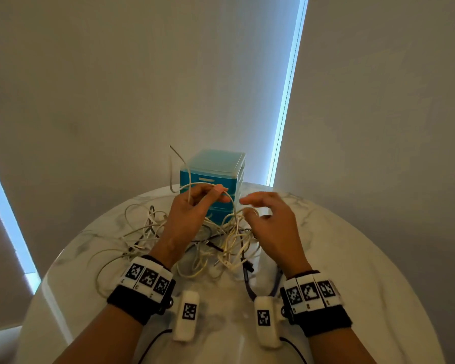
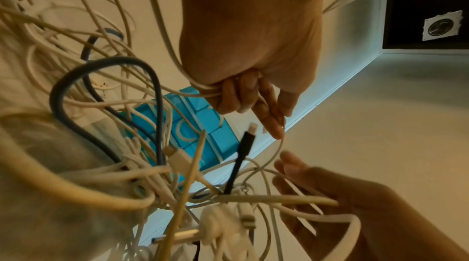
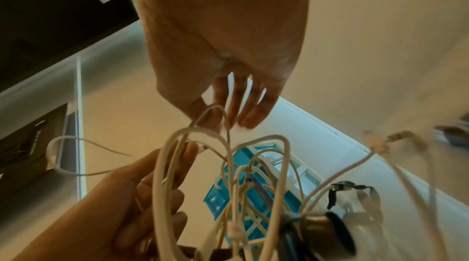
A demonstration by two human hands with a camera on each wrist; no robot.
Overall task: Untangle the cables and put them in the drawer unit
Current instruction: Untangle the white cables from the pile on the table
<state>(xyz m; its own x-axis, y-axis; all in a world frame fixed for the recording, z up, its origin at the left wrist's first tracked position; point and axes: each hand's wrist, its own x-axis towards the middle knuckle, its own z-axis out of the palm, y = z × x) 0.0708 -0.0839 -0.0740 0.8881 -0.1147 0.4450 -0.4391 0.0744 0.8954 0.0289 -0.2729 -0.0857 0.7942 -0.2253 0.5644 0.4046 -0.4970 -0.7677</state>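
A tangle of white and dark cables (image 1: 221,240) lies on the round marble table (image 1: 339,245), in front of a blue drawer unit (image 1: 213,164) whose drawers look closed. My left hand (image 1: 213,194) is raised above the pile; its fingers (image 2: 228,96) are curled round white cable strands (image 2: 203,94), and one end sticks up beside the unit. My right hand (image 1: 250,206) hovers just right of it, with straight, spread fingers (image 3: 241,104) holding nothing. White loops hang between the two hands. A black-sleeved plug (image 2: 245,145) stands up out of the tangle.
A thick dark cable (image 2: 58,94) loops through the left of the pile. A dark purple cable (image 1: 246,282) runs toward my right wrist. The table edge curves close on both sides. Walls and window blinds stand behind the table.
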